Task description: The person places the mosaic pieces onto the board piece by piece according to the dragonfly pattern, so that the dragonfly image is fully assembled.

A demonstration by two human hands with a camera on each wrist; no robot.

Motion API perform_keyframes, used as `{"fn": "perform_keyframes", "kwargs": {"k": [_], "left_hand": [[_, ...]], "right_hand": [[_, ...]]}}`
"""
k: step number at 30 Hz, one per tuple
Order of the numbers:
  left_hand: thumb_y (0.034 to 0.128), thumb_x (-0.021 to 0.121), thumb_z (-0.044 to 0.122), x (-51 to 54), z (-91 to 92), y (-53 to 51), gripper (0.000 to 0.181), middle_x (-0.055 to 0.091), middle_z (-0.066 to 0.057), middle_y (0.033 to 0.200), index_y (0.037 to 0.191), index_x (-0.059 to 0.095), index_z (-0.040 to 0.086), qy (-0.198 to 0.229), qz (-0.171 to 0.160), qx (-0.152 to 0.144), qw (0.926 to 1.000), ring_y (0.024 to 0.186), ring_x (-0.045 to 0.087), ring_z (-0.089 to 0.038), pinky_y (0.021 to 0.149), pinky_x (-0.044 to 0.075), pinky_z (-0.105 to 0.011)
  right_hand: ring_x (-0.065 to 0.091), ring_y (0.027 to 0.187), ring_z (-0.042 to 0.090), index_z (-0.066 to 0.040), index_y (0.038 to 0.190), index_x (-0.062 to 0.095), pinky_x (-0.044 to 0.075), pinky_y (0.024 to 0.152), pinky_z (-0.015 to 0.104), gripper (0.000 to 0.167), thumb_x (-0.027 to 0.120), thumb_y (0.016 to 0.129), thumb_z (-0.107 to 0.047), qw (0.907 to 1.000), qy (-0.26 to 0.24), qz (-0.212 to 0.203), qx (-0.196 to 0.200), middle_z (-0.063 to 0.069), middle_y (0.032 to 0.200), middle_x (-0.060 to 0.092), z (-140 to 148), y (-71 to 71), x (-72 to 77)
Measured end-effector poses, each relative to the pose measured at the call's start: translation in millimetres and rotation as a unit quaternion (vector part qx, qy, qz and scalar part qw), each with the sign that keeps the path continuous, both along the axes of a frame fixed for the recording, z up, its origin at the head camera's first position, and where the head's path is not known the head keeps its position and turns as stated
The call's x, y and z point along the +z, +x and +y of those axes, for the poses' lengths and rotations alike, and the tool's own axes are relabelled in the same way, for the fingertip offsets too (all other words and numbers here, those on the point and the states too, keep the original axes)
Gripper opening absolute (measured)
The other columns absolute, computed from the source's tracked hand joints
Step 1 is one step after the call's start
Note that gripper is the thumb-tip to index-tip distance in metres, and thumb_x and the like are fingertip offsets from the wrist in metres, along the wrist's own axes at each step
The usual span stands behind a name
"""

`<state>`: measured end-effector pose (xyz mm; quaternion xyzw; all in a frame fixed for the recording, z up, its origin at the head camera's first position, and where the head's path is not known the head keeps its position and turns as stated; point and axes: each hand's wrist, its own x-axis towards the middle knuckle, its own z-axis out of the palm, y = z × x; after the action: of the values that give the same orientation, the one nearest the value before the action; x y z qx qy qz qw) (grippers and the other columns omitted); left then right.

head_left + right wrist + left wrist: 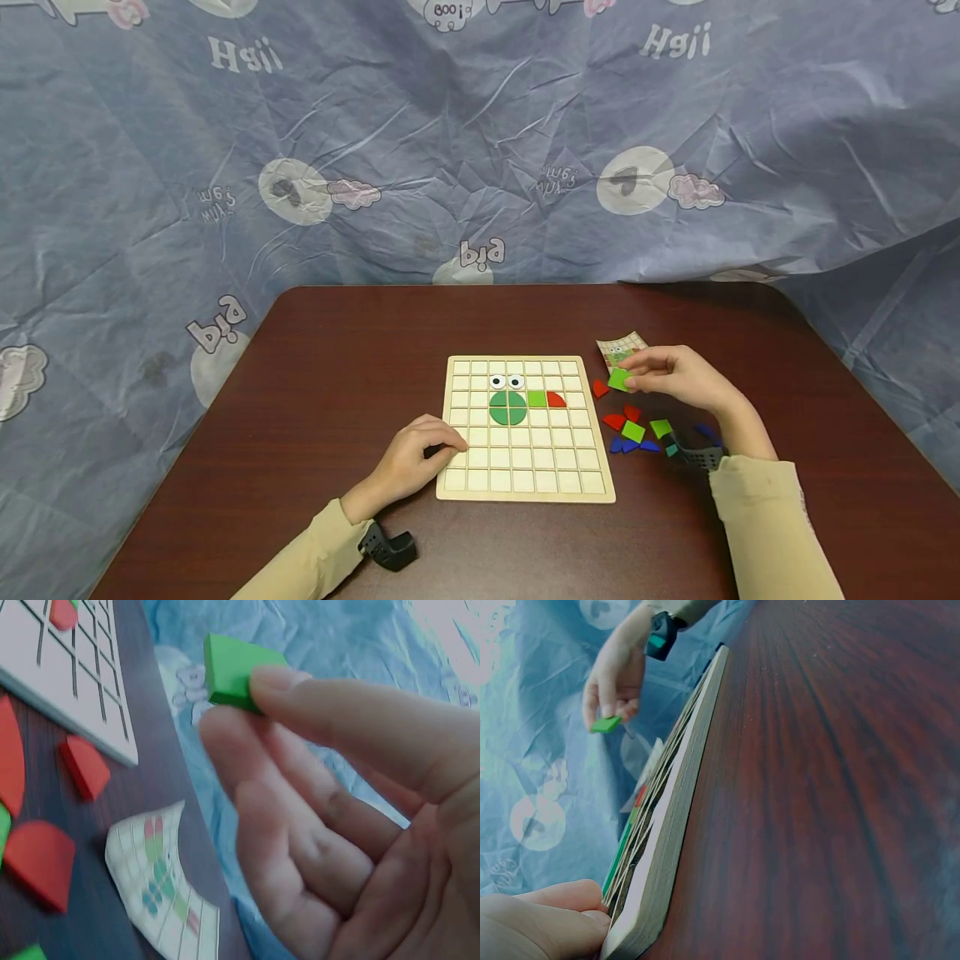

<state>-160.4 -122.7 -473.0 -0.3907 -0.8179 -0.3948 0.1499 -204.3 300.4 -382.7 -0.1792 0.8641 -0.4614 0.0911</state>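
Note:
My right hand [678, 379] is raised at the right of the table. It pinches a bright green square tile [238, 669] between thumb and fingertips, above a curled picture card [161, 881]. My left hand [422, 450] rests at the left edge of a pale wooden grid board [525, 481], its fingertips touching the rim. On the board are two eye pieces [506, 382], a dark green circle of quarter pieces [507, 408], a light green square [537, 399] and a red quarter piece [556, 400] beside it.
Right of the board lie loose tiles: a red piece [600, 388] near the card, another red piece [613, 422], a light green square [633, 431] and several blue pieces [628, 446]. A patterned blue cloth [465, 150] hangs behind the dark wooden table [360, 333].

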Motion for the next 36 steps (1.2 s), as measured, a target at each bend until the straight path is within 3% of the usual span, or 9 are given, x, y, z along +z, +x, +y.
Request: {"fn": "perform_keyframes", "kwargs": {"k": [12, 19, 32, 36], "left_hand": [[0.0855, 0.067, 0.005, -1.3, -0.4, -0.4, 0.015, 0.068, 0.011, 0.092, 0.091, 0.073, 0.018, 0.001, -0.007, 0.002, 1.0000, 0.092, 0.058, -0.010, 0.081, 0.049, -0.025], [0.0857, 0.067, 0.005, -1.2, -0.7, -0.2, 0.016, 0.067, 0.011, 0.092, 0.091, 0.073, 0.018, -0.001, -0.008, 0.003, 1.0000, 0.092, 0.058, -0.010, 0.081, 0.049, -0.025], [0.0850, 0.067, 0.005, -1.2, -0.6, -0.9, 0.016, 0.067, 0.013, 0.092, 0.091, 0.073, 0.019, -0.002, -0.009, 0.004, 1.0000, 0.092, 0.057, -0.008, 0.081, 0.049, -0.024], [0.0852, 0.067, 0.005, -1.2, -0.6, -0.9, 0.017, 0.067, 0.013, 0.092, 0.090, 0.073, 0.020, -0.004, -0.011, 0.004, 0.9999, 0.092, 0.057, -0.007, 0.081, 0.048, -0.023]], "right_hand": [[0.067, 0.084, 0.029, -0.002, 0.102, 0.068, 0.056, 0.076, 0.037, 0.025, 0.072, 0.084, -0.018, 0.9989, -0.036, -0.008, 0.031, 0.011, 0.089, 0.070, -42, -0.5, -0.2], [0.067, 0.085, 0.032, -0.002, 0.101, 0.067, 0.056, 0.075, 0.039, 0.021, 0.069, 0.086, -0.016, 0.9971, -0.032, -0.013, 0.068, 0.011, 0.091, 0.069, -63, -2.0, -10.6], [0.068, 0.081, 0.027, 0.004, 0.102, 0.065, 0.057, 0.070, 0.032, 0.019, 0.065, 0.089, -0.010, 0.9964, -0.024, -0.035, 0.074, 0.015, 0.096, 0.068, -94, 1.9, -29.6], [0.068, 0.078, 0.024, 0.004, 0.101, 0.066, 0.057, 0.068, 0.031, 0.019, 0.066, 0.088, -0.009, 0.9964, -0.020, -0.025, 0.078, 0.012, 0.089, 0.067, -99, 2.2, -36.4]]}}
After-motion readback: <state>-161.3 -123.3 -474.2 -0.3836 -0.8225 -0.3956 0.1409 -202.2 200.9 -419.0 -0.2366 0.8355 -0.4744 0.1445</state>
